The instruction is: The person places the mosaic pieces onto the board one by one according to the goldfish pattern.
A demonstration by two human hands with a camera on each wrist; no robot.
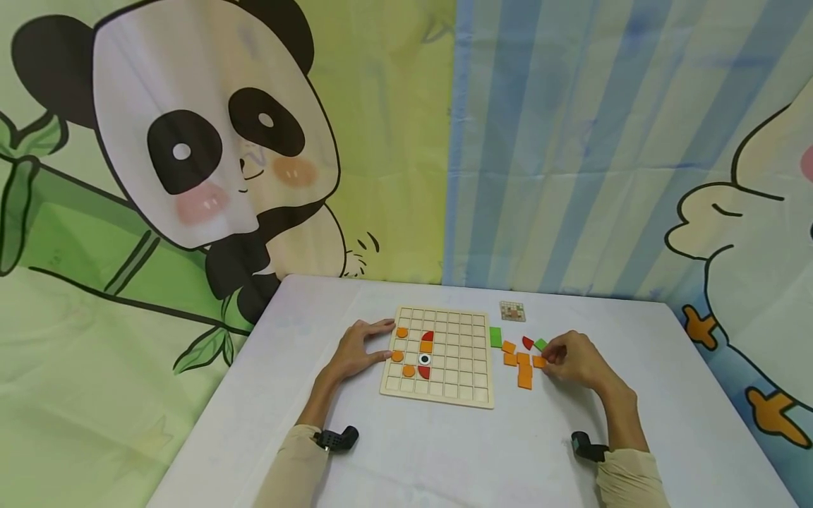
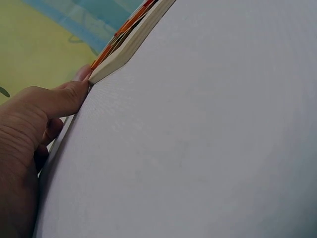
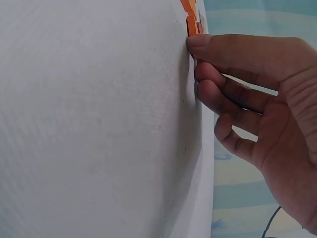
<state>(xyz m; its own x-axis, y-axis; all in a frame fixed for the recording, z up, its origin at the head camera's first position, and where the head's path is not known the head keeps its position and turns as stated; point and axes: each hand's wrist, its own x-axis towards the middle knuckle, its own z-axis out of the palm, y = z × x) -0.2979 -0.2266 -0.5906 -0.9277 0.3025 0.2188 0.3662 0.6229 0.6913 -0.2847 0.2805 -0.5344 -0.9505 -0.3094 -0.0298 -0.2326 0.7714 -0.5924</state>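
Observation:
A square wooden grid board (image 1: 457, 360) lies on the table. My left hand (image 1: 357, 351) rests at its left edge, thumb and fingers spread along the rim. On the board sit several orange round pieces (image 1: 408, 370), two red quarter-round pieces (image 1: 423, 372), an orange square (image 1: 426, 346) and a white disc with a black ring (image 1: 424, 359). To the right of the board, my right hand (image 1: 574, 358) pinches an orange square tile (image 1: 538, 362) at the edge of the loose pieces. In the right wrist view, the thumb (image 3: 200, 40) meets an orange tile.
Loose orange tiles (image 1: 524, 379) lie right of the board, with a red quarter-round piece (image 1: 528, 342), a small green tile (image 1: 540, 344) and a larger green piece (image 1: 495, 336). A small patterned card (image 1: 512, 311) lies behind them on the white table (image 1: 444, 451).

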